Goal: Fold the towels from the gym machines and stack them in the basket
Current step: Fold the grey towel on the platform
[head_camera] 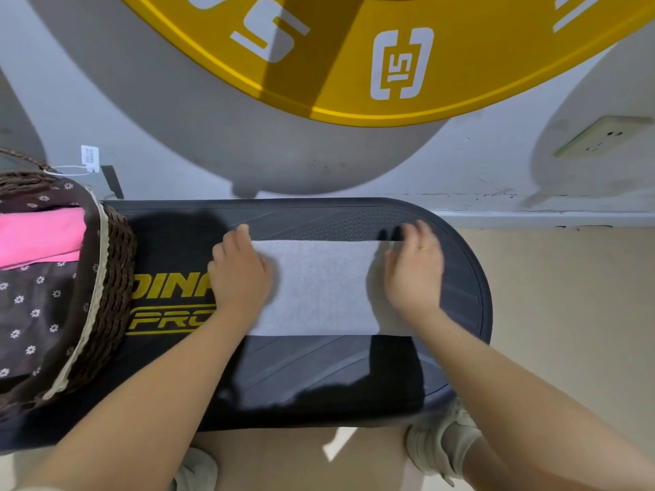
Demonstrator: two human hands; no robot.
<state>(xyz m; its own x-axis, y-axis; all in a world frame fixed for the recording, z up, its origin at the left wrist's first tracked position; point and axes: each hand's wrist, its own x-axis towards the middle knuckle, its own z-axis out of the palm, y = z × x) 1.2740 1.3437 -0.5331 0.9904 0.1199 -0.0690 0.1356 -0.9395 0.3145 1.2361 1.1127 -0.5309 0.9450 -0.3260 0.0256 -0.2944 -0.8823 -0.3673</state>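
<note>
A white towel [319, 288] lies folded into a flat band on a dark gym platform [319, 377]. My left hand [239, 271] rests palm down on the towel's left end. My right hand [414, 267] presses on its right end, fingers curled over the far corner. At the left stands a brown wicker basket [113, 278] with a flowered brown lining, and a folded pink towel [39, 235] lies inside it.
A large yellow weight plate [354, 65] hangs above against the grey wall. A wall socket [599, 136] sits at the right. A white price tag [89, 159] hangs off the basket. Beige floor spreads right of the platform; my shoes [439, 444] show below.
</note>
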